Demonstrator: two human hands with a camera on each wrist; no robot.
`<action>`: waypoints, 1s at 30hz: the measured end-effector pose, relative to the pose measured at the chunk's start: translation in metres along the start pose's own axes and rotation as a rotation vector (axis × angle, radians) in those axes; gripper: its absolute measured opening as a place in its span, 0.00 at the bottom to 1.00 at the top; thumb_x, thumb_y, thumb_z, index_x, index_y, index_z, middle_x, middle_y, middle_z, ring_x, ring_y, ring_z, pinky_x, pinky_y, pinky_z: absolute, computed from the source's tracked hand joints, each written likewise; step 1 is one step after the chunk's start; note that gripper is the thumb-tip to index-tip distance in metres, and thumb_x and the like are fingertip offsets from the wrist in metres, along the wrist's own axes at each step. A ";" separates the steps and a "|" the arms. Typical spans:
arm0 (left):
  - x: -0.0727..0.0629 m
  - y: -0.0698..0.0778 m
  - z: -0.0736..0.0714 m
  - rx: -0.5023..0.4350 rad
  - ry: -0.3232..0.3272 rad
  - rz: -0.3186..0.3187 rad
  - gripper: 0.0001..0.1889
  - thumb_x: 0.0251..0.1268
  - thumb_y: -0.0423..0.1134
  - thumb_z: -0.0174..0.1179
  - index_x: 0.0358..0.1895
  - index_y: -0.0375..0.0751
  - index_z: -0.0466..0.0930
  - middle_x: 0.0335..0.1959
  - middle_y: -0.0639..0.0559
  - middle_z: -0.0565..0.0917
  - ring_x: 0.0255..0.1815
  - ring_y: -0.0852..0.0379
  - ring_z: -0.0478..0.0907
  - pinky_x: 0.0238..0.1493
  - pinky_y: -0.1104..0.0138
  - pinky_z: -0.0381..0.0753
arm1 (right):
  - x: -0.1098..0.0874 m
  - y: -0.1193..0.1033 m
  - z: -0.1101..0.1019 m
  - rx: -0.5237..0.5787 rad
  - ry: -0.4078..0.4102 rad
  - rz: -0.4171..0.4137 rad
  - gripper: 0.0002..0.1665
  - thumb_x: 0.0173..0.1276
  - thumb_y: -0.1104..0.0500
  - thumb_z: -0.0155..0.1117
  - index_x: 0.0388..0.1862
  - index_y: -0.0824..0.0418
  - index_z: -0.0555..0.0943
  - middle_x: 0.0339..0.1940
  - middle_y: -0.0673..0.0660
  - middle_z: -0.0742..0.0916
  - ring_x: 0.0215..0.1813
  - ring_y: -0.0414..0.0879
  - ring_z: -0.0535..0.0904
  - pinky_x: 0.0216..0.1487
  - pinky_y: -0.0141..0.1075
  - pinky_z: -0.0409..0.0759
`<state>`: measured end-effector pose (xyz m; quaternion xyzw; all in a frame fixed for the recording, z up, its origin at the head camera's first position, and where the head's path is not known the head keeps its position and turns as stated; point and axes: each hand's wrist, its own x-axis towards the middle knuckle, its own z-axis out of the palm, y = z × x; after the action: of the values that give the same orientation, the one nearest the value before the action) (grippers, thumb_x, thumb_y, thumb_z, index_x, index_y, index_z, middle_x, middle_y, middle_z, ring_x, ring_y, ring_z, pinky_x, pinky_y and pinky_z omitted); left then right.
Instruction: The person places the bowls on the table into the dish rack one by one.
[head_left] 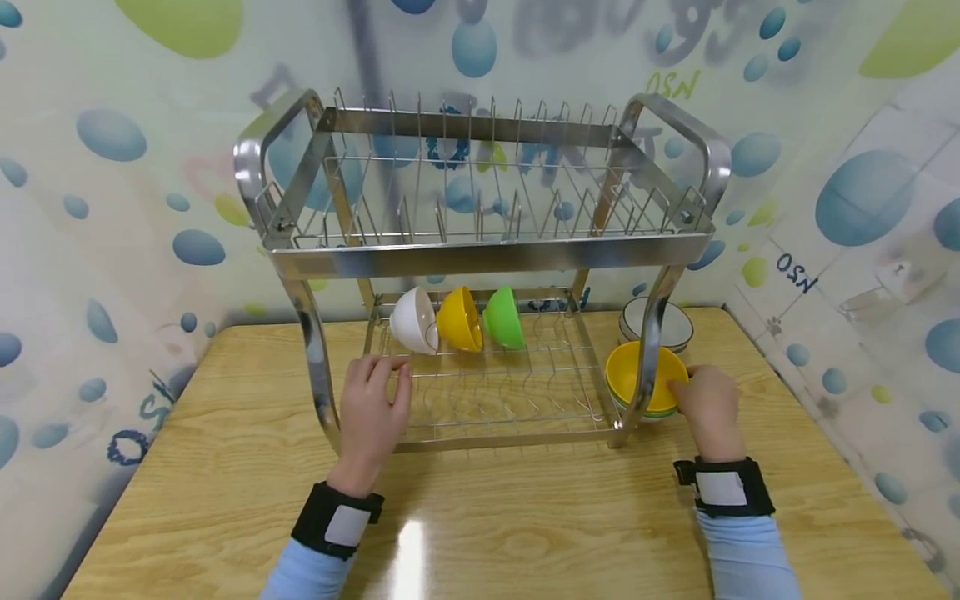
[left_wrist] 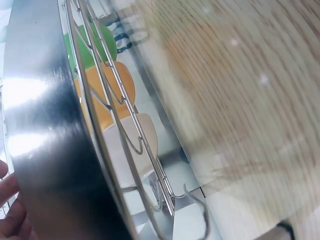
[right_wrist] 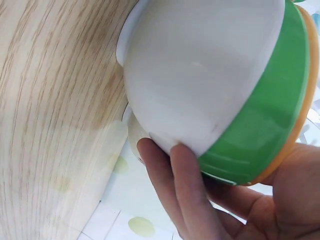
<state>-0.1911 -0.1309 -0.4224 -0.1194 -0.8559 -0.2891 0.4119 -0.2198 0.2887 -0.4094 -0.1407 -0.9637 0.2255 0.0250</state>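
My right hand [head_left: 708, 410] grips a nested stack of bowls at the right end of the steel dish rack [head_left: 480, 260]. A yellow bowl [head_left: 626, 371] is on top; in the right wrist view a green bowl [right_wrist: 260, 117] and a white bowl [right_wrist: 200, 70] show below it. The fingers [right_wrist: 187, 172] lie along the white bowl's outside, with the thumb at the yellow rim. My left hand [head_left: 375, 412], loosely curled and holding nothing, is by the rack's front left. Beyond it a white bowl [head_left: 408, 321], yellow bowl [head_left: 456, 319] and green bowl [head_left: 502, 318] stand tilted in the lower tier.
Behind the stack, white dishes with dark rims [head_left: 675, 327] sit on the wooden table [head_left: 525, 517]. The rack's right front leg [head_left: 654, 346] overlaps the stack in the head view. The upper tier [head_left: 480, 179] of wire slots stands over the lower one. A patterned wall [head_left: 112, 250] encloses the back.
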 end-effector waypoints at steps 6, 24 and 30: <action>-0.001 -0.003 0.000 0.010 0.009 0.000 0.05 0.61 0.31 0.60 0.36 0.31 0.82 0.32 0.41 0.77 0.35 0.45 0.71 0.32 0.60 0.72 | -0.001 -0.003 0.000 -0.038 0.040 -0.004 0.19 0.66 0.59 0.56 0.38 0.78 0.80 0.19 0.61 0.78 0.22 0.51 0.71 0.19 0.34 0.66; 0.002 -0.003 -0.003 0.012 -0.001 -0.005 0.05 0.61 0.31 0.60 0.36 0.32 0.81 0.32 0.41 0.77 0.34 0.45 0.72 0.34 0.58 0.72 | 0.001 -0.009 0.007 0.009 0.184 -0.028 0.18 0.70 0.60 0.50 0.46 0.72 0.81 0.33 0.69 0.84 0.29 0.56 0.77 0.21 0.37 0.68; 0.003 -0.001 0.003 0.002 0.021 0.010 0.04 0.59 0.30 0.60 0.35 0.31 0.81 0.31 0.40 0.77 0.34 0.44 0.72 0.33 0.59 0.72 | 0.000 -0.008 0.004 0.020 0.210 -0.010 0.20 0.72 0.58 0.50 0.51 0.72 0.79 0.42 0.72 0.84 0.36 0.61 0.80 0.29 0.45 0.77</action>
<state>-0.1956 -0.1301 -0.4219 -0.1203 -0.8513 -0.2872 0.4223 -0.2225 0.2798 -0.4094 -0.1583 -0.9542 0.2188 0.1284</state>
